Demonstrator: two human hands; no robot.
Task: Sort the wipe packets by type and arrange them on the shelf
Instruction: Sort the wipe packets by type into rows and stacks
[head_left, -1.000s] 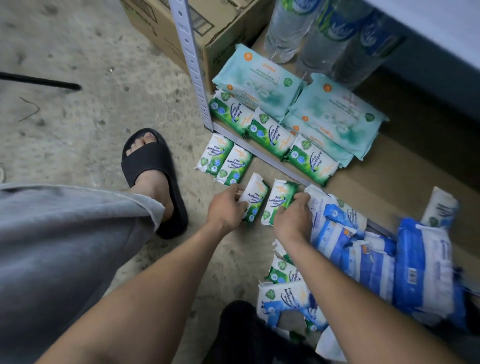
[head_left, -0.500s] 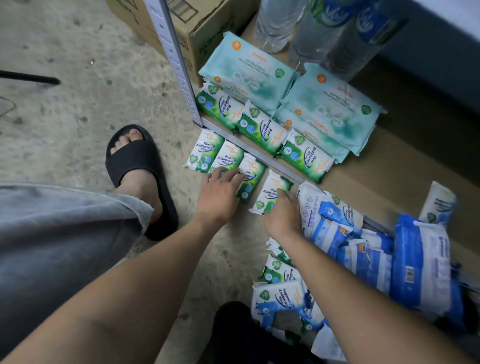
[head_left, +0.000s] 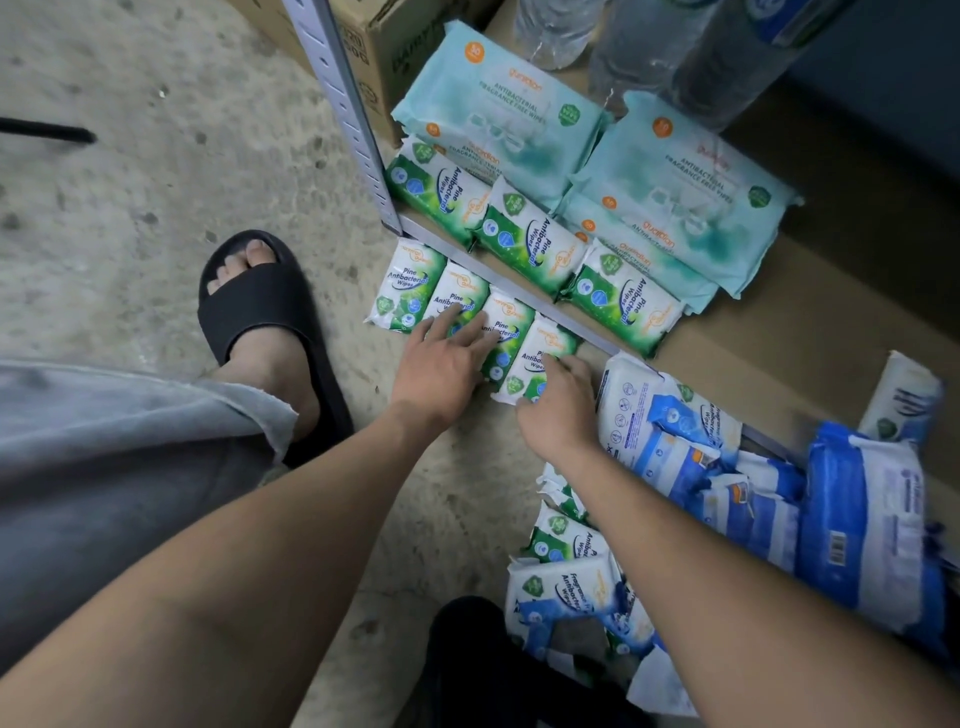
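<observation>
Several small green pine wipe packets (head_left: 410, 291) lie in a row on the concrete floor, just in front of the shelf's metal edge (head_left: 582, 332). My left hand (head_left: 441, 364) lies flat with straight fingers on the two middle packets. My right hand (head_left: 558, 400) touches the rightmost packet (head_left: 545, 348) with bent fingers. On the brown shelf board (head_left: 805, 322) sit three larger green pine packs (head_left: 530, 241) and teal packs (head_left: 498, 109) behind them. Blue and white packets (head_left: 727, 467) are heaped at the right.
A grey shelf upright (head_left: 348, 114) rises by a cardboard box (head_left: 384, 47). Water bottles (head_left: 639, 47) stand at the back of the shelf. My foot in a black sandal (head_left: 260, 306) is left of the packets. More green packets (head_left: 561, 540) lie under my right forearm.
Both hands slid the two packets up and left into the row by the shelf edge. My left hand went from gripping a packet to lying flat on the row.
</observation>
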